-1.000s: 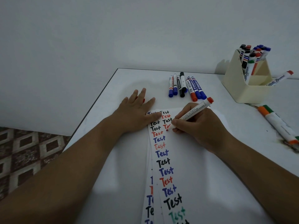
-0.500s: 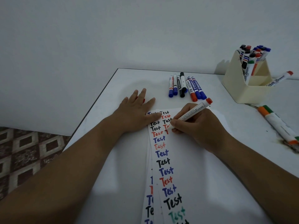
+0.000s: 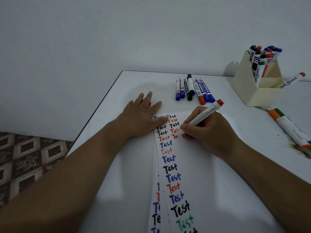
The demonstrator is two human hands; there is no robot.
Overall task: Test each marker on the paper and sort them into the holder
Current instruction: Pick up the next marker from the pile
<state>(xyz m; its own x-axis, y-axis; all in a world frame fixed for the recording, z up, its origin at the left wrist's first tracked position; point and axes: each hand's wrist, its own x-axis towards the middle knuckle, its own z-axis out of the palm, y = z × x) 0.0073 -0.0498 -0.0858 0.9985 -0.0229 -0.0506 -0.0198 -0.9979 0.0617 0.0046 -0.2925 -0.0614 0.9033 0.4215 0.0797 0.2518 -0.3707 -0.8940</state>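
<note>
One view only, head view: I see both hands over the paper (image 3: 198, 165) on the white bench (image 3: 134, 84).
Right hand: my right hand (image 3: 207, 132) has its fingers (image 3: 186, 127) curled tight round a red marker (image 3: 204, 113), with the tip down on the paper beside a half-done red word.
Left hand: my left hand (image 3: 143, 115) lies flat with fingers straight and loose, pressing the top left part of the paper. A bit of red peeks out under it; I cannot tell what that is.
Waiting markers: seven or so loose markers (image 3: 193, 89) lie in a row near the far edge of the bench.
Holder: the cream holder (image 3: 249, 91) stands far right with many markers (image 3: 262, 56) already standing in it, and one more marker (image 3: 291, 80) leans out of its side.
Worry, paper slip: I think the sheets could slide if the flat hand lifts, since a few are stacked loosely.
Worry, smudge: my right hand sits close to wet red words and may smear them.
Worry, rolling: the two fat markers (image 3: 289, 128) near the right edge could roll off if I bump them going to the holder.
Worry, dry tip: one red word looks faint, so a weak marker could get sorted wrong.
</note>
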